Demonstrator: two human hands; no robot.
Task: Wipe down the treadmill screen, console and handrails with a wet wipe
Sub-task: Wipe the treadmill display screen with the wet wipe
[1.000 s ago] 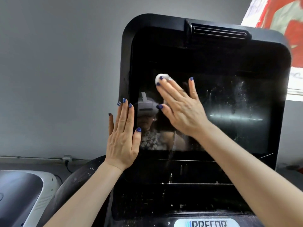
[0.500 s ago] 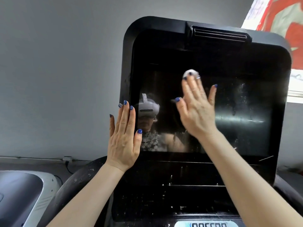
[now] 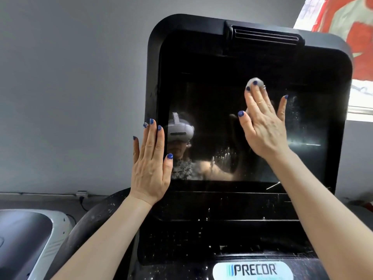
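I have moved the right hand [image 3: 264,128] and wipe [image 3: 254,80] rightward across the screen [image 3: 212,98]. Both grips apart, fingers straight; left hand [image 3: 150,168] flat on the screen edge. Label [image 3: 255,269]: PRECOR.

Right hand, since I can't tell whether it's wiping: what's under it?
A white wet wipe shows past the fingertips of the right hand, against the screen. The palm covers the rest of it.

Right hand [image 3: 264,128]: we see it flat on the treadmill screen [image 3: 212,102], straight fingers pressing a balled white wet wipe [image 3: 254,81] to the glass.
Left hand [image 3: 150,168]: flat, fingers straight, on the screen's left bezel.
Screen: dark; we make out dust streaks beside the right hand.
Console [image 3: 222,235]: dust-speckled, above the Precor badge [image 3: 254,269].
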